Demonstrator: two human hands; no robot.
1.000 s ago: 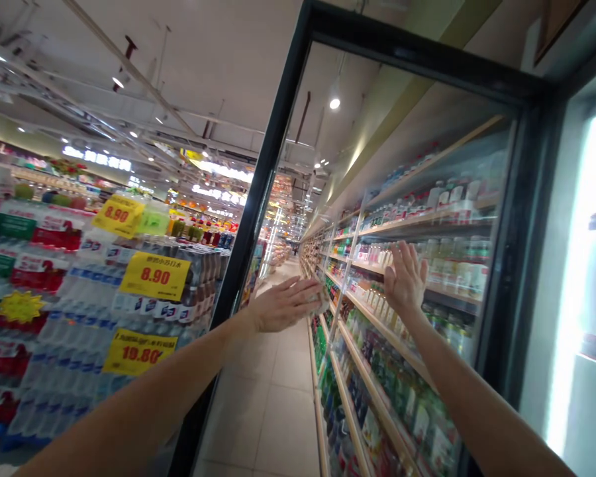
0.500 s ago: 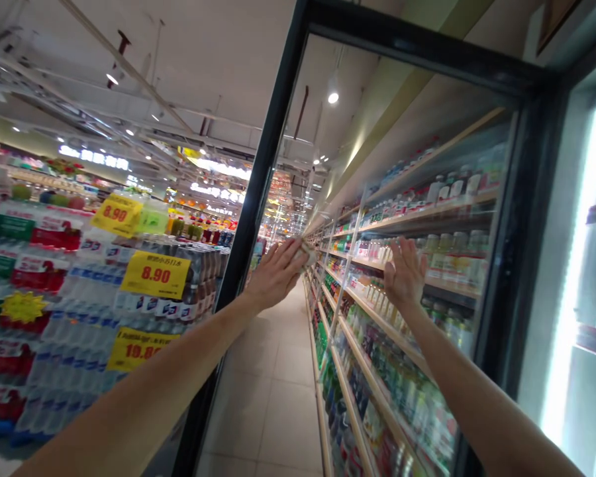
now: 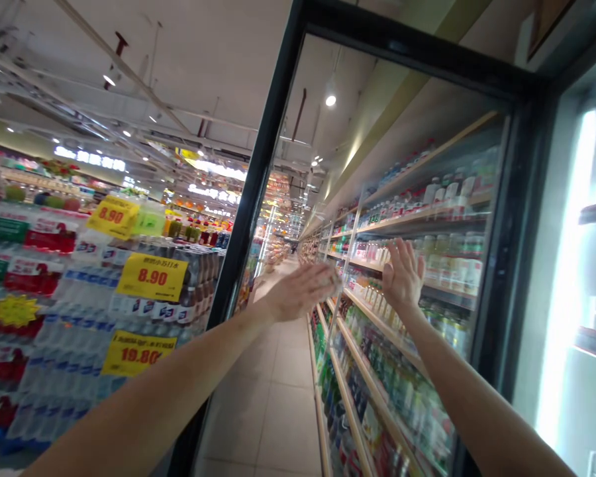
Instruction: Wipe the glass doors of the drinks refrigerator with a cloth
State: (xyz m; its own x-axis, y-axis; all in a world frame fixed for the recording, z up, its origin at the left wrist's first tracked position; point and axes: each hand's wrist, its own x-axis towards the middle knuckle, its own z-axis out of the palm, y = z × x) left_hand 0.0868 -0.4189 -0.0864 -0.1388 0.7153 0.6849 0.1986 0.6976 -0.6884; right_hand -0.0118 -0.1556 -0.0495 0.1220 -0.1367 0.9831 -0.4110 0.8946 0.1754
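Fingers [image 3: 314,277], left hand: laid close together, pointing rightward, blurred; whether they grip or merely press is not tellable. Pale cloth [image 3: 336,281]: under the left fingertips, at the middle of the door's glass; a smudged edge only, the remainder covered.

Fingers [image 3: 408,256], right hand: raised, slightly spread, holding nothing visible. Left hand [image 3: 298,295]: back outward, in front of the glass. Right hand [image 3: 403,285]: back outward, palm toward the glass, nearer the door's hinge side; contact of the palm cannot be made out.

Change against half a second ago: left hand and cloth now lower and farther right on the door, nearer the right hand; cloth less distinct than then; right hand in practically the same spot.

Forearms: two, bare, cut off at the lower border. Glass door [image 3: 328,165]: one, standing open, black frame [image 3: 251,205], bottom out of view. Shelves [image 3: 383,328] of bottles: several tiers, showing in the right part of the door's glass; labels too hazy to read. Tiled floor [image 3: 285,417]: visible in the glass, left of those shelves.

Light strip [image 3: 566,285]: one, lit, right of the door, its surroundings washed out. Bottle packs [image 3: 74,324]: stacked, left of the door. Yellow price signs [image 3: 151,277]: left of the door, figures 8.90 twice and 19.80; small print illegible.
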